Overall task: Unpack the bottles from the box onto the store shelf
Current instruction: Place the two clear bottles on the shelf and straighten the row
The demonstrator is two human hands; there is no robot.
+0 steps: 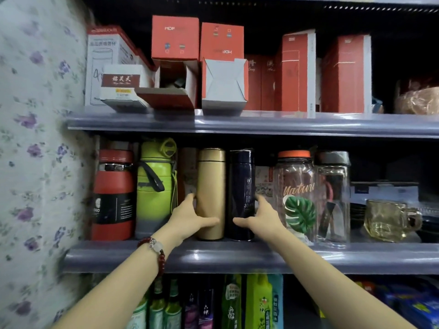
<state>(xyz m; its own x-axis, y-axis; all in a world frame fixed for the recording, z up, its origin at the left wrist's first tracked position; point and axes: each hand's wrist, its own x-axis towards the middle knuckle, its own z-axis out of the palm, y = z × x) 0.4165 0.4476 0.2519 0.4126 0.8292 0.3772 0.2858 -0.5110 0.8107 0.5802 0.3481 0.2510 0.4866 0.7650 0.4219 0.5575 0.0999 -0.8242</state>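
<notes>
A gold bottle [211, 186] and a dark navy bottle [241, 184] stand upright side by side on the middle shelf [237, 256]. My left hand [187, 218] wraps the gold bottle low on its left side, thumb across its front. My right hand [261, 217] grips the navy bottle low on its right side, thumb on its front. Both bottles rest on the shelf. On the shelf above, an opened red box [174, 65] lies with its flap hanging forward, something crumpled inside.
A red flask [114, 195] and a green bottle [155, 186] stand left of the gold one. Two clear bottles [294, 195] and a glass mug [389, 219] stand to the right. Red boxes [297, 72] fill the upper shelf; a floral-papered wall [35, 162] is at left.
</notes>
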